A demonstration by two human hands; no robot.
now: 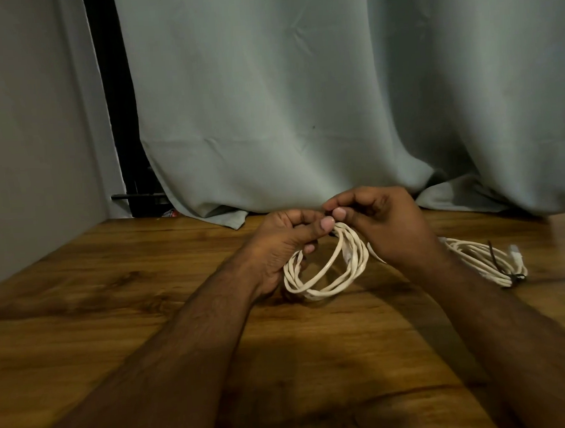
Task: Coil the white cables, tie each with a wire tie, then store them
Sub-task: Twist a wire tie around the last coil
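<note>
A coiled white cable hangs just above the wooden table, held up at its top by both hands. My left hand grips the coil's left side with thumb and fingers curled round the strands. My right hand pinches something small and dark, apparently a wire tie, at the top of the coil; most of it is hidden by the fingers. A second coiled white cable lies on the table to the right, bound by a dark wire tie, partly behind my right forearm.
A grey-green curtain hangs along the table's far edge, its hem resting on the wood. A grey wall closes off the left side. A dark gap with a black bar shows between wall and curtain.
</note>
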